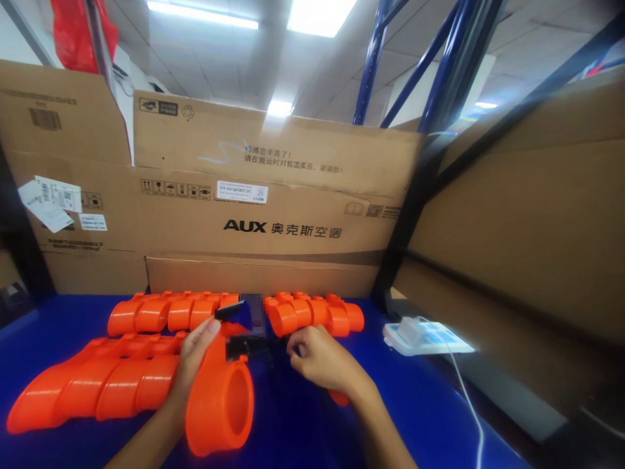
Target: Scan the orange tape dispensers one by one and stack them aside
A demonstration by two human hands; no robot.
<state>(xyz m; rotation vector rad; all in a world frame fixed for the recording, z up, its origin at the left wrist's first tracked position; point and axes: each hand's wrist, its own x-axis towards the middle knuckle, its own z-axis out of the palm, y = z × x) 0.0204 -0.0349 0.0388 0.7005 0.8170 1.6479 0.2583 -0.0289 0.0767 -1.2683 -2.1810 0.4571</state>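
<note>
My left hand (pixel 198 352) is closed around an orange plastic ring-shaped piece (pixel 215 404), tilted with its round opening toward the right. A dark buckle-like part (pixel 247 345) sticks out of the piece's upper right side. My right hand (pixel 317 355) is curled just right of it, thumb and fingers pressed together; what they pinch, if anything, is hard to see against the dark blue surface. Behind my right hand lies a group of orange ring pieces (pixel 312 312), and a bit of orange shows below my wrist. More orange rings (pixel 117 381) lie in a row left of my left hand.
Another orange row (pixel 170 312) lies farther back on the blue tabletop (pixel 293 430). A cardboard sheet (pixel 293 247) stands along the back edge. At right is a white power strip (pixel 424 337) with a plug and cable. Blue metal posts (pixel 374 65) rise behind.
</note>
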